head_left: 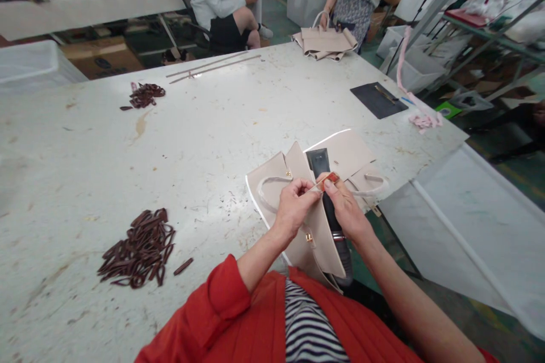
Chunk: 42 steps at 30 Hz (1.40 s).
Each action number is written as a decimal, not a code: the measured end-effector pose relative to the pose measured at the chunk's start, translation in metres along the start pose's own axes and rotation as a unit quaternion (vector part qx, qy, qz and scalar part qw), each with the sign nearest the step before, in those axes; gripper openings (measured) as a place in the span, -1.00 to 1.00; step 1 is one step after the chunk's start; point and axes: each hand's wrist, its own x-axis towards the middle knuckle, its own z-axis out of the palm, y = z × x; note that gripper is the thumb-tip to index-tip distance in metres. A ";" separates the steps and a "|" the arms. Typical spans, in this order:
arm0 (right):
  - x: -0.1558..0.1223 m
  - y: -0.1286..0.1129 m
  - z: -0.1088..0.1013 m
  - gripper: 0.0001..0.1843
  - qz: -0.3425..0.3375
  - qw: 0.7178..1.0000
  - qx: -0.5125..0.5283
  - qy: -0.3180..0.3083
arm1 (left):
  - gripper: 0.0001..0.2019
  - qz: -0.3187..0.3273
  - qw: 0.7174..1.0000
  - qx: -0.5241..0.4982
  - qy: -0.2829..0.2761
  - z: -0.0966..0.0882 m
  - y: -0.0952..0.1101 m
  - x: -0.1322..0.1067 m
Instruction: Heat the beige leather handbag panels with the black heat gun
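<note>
Pinching is seen in both hands, which are held close together over a beige bag (321,232) at the near edge of the white table (191,153). A small orange-red piece (330,180) is gripped between thumb and finger of the right hand (347,210). It is located at about 11 o'clock from that hand's palm and at about 2 o'clock from the left hand (293,204), whose thumb and fingertips are pressed together at the piece's near-left end; what exactly is pinched there cannot be told. The bag is spread beneath both hands, with 1 handle (267,184) shown at 9 o'clock and another handle (374,184) at 3 o'clock. A dark elongated object (334,221) is partly covered by the right hand.

Positions from the hands, with 12 o'clock taken as the far side: a pile of brown strips (140,247) between 8 and 9 o'clock, 1 loose strip (183,266) at 8, a smaller brown pile (147,95) at 10, a black sheet (378,100) at 1, crumpled pink ribbon (426,120) at 2. At 12 o'clock, a beige bundle (326,42) is touched by a standing co-worker's hand (324,20).
</note>
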 end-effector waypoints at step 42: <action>0.002 -0.015 -0.009 -0.60 0.002 0.999 0.048 -0.024 | -0.53 0.061 0.992 0.041 -0.106 -0.031 0.020 -0.001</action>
